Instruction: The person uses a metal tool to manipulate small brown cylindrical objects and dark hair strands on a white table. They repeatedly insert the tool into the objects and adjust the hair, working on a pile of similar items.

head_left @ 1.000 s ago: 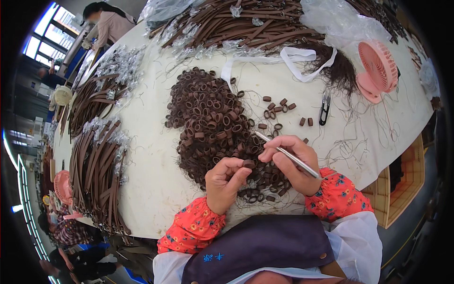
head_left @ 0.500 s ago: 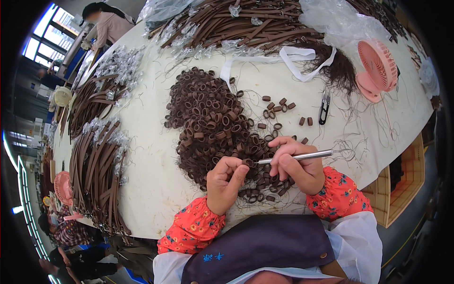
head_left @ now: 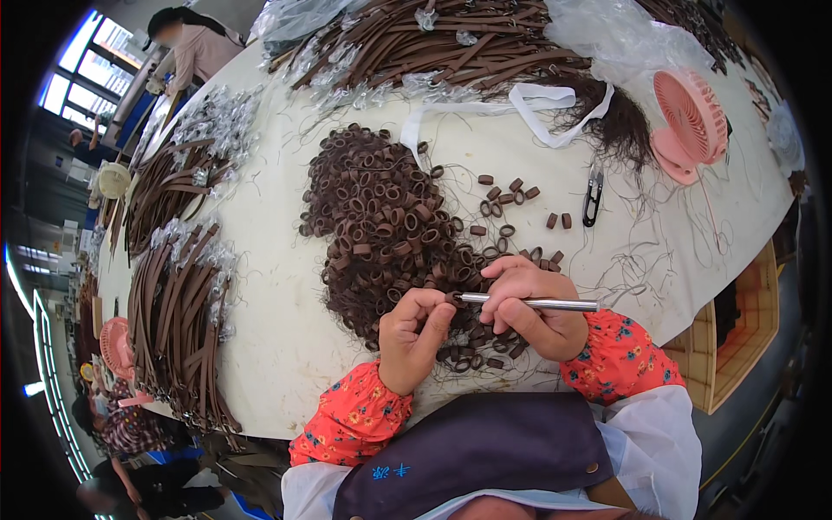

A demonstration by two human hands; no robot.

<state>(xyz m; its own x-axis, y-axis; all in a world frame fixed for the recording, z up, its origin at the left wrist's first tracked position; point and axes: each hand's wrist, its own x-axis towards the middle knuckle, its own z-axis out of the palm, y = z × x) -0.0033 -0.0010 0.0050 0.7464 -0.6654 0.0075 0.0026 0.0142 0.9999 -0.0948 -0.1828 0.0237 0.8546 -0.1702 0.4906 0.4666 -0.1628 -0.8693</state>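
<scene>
Saw the left hand point(head_left: 409, 336) above the near edge of the heap, thumb and forefinger pinched together on a small dark-brown, leather-looking loop point(head_left: 451, 298); saw the right hand point(head_left: 544, 314) opposite, fingers wrapped closely round a slim, silver, metal pen-like tool point(head_left: 570, 305); found the tool lying nearly level, its tip pointed left, right at the loop.

Judged work on this one loop to be under way, with both hands engaged; counted much as left, going by the broad heap of dark-brown oval loops point(head_left: 374, 204) on the pale cloth-covered worktop point(head_left: 276, 290), tangled with dark thread; noted a few separate brown loops point(head_left: 517, 185) scattered to the right of the heap, perhaps set apart as finished, perhaps merely strayed; found no sure mark between worked and unworked pieces, so could give no tally.

Logged nearby: black-handled thread snips point(head_left: 593, 201), apart from both hands; a pink plastic desk fan point(head_left: 691, 120) at far right; long brown flat straps with clear plastic wrapping point(head_left: 169, 316) along the left side.

Could not make out the tool's tip where it met the loop, whether inside, on the rim or only against it; could see little of the loop itself, mostly covered by the left fingers; lost the right hand's inner grip behind its own knuckles; could not see beneath the heap's top layer, nor any loose thread on the held piece.
</scene>
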